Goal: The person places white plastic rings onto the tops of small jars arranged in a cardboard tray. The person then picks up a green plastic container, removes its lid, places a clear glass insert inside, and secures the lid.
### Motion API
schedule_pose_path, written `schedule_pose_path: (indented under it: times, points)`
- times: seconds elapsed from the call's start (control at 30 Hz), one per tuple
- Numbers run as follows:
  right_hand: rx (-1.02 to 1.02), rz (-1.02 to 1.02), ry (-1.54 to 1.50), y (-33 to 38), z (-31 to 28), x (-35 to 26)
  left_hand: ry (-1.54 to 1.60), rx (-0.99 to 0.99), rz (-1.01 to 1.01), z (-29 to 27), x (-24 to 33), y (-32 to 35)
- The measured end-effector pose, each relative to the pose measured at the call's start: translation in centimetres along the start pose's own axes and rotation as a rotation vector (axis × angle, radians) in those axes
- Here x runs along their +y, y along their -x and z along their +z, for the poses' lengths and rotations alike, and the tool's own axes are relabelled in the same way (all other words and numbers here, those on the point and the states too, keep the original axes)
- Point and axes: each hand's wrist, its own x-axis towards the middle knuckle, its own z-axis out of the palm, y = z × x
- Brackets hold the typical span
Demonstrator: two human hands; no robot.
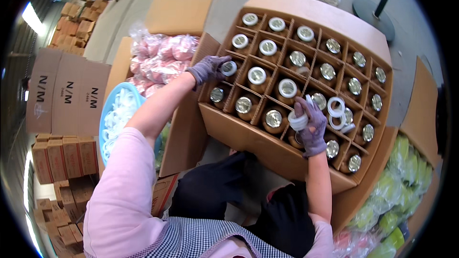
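Note:
A large divided cardboard box (267, 136) holds several silvery, glass-like bottles (273, 118) upright in its compartments. White rings (257, 75) sit around the tops of several bottles at the left and middle. My left hand (208, 70), in a grey-purple glove, has its fingers closed on the white ring (229, 69) at one bottle's top by the box's left edge. In the front middle, my gloved right hand (313, 126) grips a small stack of white rings (298, 121). Loose white rings (336, 122) lie over bottles just right of that hand.
A blue basin (140, 96) of white rings stands at left, beside a carton of wrapped pink items (162, 50). Wrapped green items (406, 167) fill a box at right. Stacked cartons (62, 95) line the far left. A post with a round base (375, 16) stands beyond the box.

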Motion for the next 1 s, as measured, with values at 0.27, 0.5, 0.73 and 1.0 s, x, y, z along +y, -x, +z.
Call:
schedule_pose_path:
  times: [0.27, 0.5, 0.73, 1.0]
  points:
    - [0.031, 0.058, -0.008, 0.5, 0.2, 0.5, -0.263, -0.343, -0.242, -1.7, 3.9, -4.5]
    - [0.019, 0.075, 0.003, 0.4, 0.2, 0.6, -0.103, 0.074, -0.193, 1.6, 2.0, 0.4]
    - [0.014, 0.097, -0.016, 0.6, 0.1, 0.7, 1.123, 0.041, -0.736, 1.5, 1.5, -0.9]
    - [-0.021, 0.116, -0.027, 0.3, 0.0, 0.1, -0.024, 0.040, -0.188, 2.4, -0.4, -0.3]
